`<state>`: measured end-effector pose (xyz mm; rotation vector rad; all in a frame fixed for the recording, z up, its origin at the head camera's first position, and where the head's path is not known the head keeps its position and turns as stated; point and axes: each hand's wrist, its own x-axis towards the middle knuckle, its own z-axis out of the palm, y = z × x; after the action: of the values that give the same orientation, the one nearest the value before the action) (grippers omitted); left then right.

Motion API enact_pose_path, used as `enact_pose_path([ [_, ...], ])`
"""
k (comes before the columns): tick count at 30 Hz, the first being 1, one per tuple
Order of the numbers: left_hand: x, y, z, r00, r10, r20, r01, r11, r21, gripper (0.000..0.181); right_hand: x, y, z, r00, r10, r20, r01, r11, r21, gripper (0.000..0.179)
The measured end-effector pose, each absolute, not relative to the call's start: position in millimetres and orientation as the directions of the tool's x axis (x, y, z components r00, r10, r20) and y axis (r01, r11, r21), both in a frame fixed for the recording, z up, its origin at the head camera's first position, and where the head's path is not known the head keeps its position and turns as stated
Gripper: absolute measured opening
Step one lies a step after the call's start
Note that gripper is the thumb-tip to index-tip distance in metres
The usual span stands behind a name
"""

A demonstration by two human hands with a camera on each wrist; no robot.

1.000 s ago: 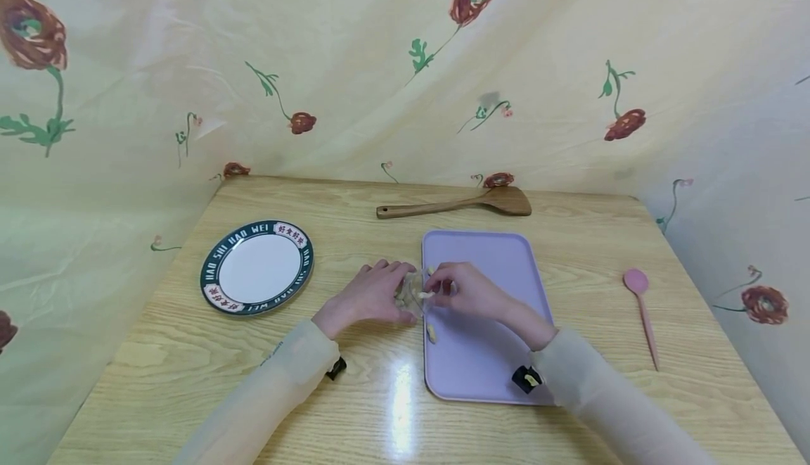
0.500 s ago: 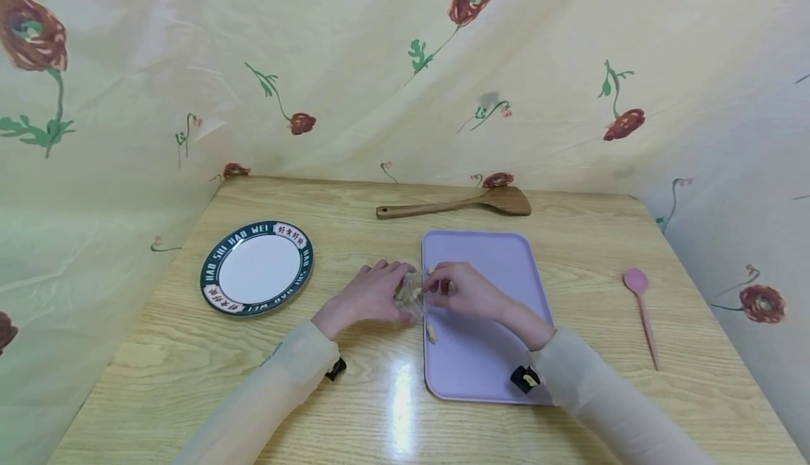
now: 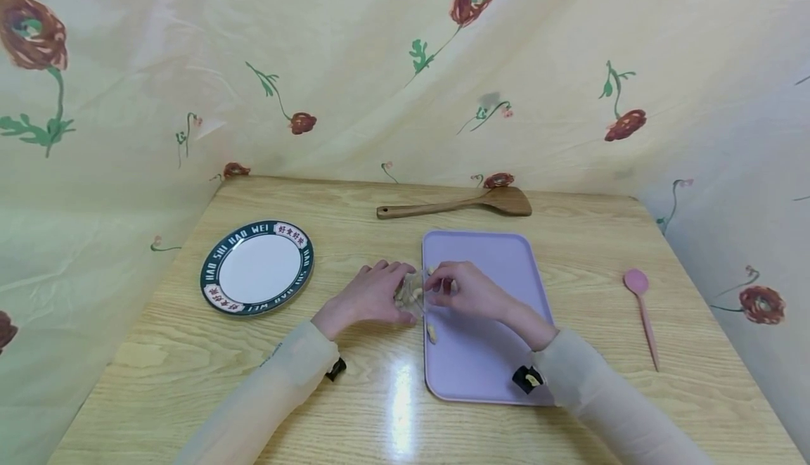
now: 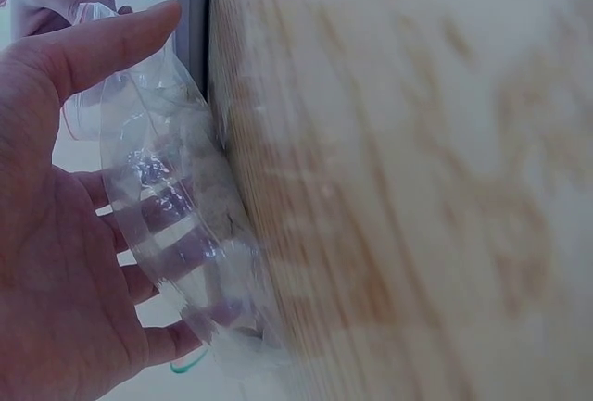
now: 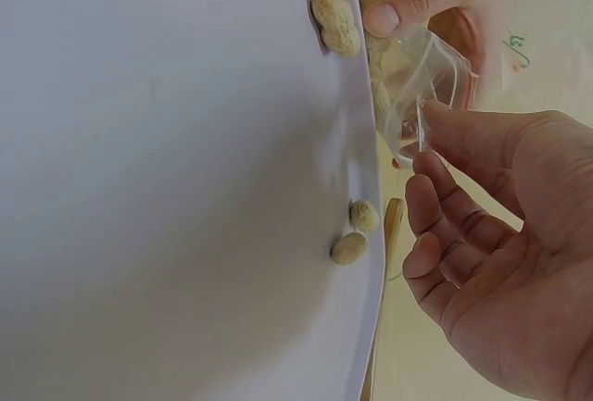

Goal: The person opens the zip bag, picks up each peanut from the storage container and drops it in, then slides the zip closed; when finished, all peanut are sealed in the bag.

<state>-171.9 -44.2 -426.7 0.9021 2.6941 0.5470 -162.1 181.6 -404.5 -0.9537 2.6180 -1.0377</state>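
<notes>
A clear plastic bag (image 3: 411, 293) with peanuts inside lies on the table against the tray's left edge. My left hand (image 3: 373, 295) holds it, thumb on one side and fingers on the other, as the left wrist view shows. At the bag's mouth, my right hand (image 3: 468, 292) pinches the plastic rim between thumb and index finger, seen in the right wrist view. Along the left edge of the purple tray (image 3: 484, 359) lies a peanut (image 5: 335, 23) near my left thumb. A pair of pale rounded pieces (image 5: 357, 234), likely peanuts, sits farther along that edge.
A white plate (image 3: 257, 268) with a dark lettered rim stands at the left. Behind the tray lies a wooden spatula (image 3: 455, 205). A pink spoon (image 3: 642, 310) rests to the right. Floral cloth (image 3: 380, 85) hangs around the table.
The pale piece at my right fingertips one second ago no longer shows there; those fingers now stay at the bag's mouth. My left hand has barely moved.
</notes>
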Motion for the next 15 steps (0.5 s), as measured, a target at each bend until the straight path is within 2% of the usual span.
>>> enact_pose_path([
  [15, -170.4, -44.3, -424.7, -0.781, 0.612, -0.12, 0.518, 0.744, 0.422, 0.085, -173.9, 204.2, -400.9, -0.811, -0.575, 0.108, -0.496, 0.578, -0.648, 0.019],
])
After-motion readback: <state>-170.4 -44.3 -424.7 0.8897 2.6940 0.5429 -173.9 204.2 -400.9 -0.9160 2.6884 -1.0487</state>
